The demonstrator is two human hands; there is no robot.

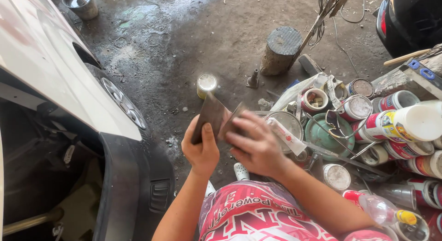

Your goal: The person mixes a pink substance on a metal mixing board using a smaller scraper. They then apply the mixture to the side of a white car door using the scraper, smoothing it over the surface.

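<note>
My left hand [201, 150] grips a flat, dark brown scraper blade [209, 114] that stands upright in front of me. My right hand [256, 143] holds a second dark flat blade [231, 122], tilted so that its edge meets the first one. Both hands are held close together above the dirty concrete floor [184, 43]. Below them I see my lap in a red and white printed cloth [258, 213].
A white car body with a dark bumper [133, 185] and a wheel [120, 102] stands at the left. Several paint tins [357, 107] and jars crowd the right. A small tin [206, 84] and a wooden stump [279, 50] stand on the floor ahead.
</note>
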